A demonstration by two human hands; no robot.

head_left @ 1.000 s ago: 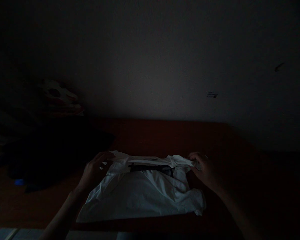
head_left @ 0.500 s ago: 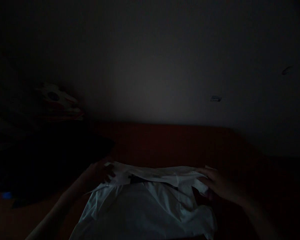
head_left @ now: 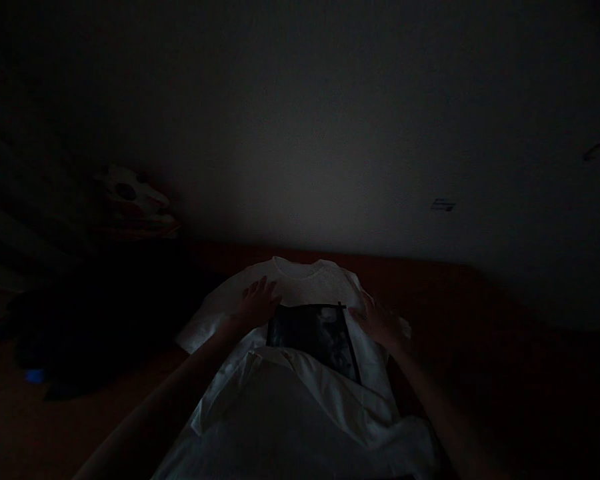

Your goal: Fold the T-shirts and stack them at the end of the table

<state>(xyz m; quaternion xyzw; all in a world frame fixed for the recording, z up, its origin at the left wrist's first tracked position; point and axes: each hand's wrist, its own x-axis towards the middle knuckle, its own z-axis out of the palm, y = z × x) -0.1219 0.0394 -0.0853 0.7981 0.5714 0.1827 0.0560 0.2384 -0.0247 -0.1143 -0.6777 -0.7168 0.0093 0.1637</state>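
A white T-shirt (head_left: 245, 283) with a dark rectangular print (head_left: 305, 327) on its chest lies on a reddish-brown surface, its neckline toward the wall. My left hand (head_left: 257, 303) rests on the shirt left of the print, fingers spread. At the other side of the chest, my right hand (head_left: 377, 320) touches the cloth near the sleeve, with its fingers stretched out. The lower part of the shirt, or another white cloth, is folded and rumpled over the bottom of the print; which one I cannot tell.
A black heap (head_left: 110, 313), probably cloth, lies to the left, with a small blue patch (head_left: 34, 375) at its edge. Behind it sits a white and red object (head_left: 135, 193). A pale wall (head_left: 300, 147) with a small label (head_left: 443, 205) stands behind the surface. The room is very dark.
The shirt's upper part has been spread away from me toward the wall, uncovering the neckline and print. Both hands have moved forward and closer together, leaving the folded edge they held.
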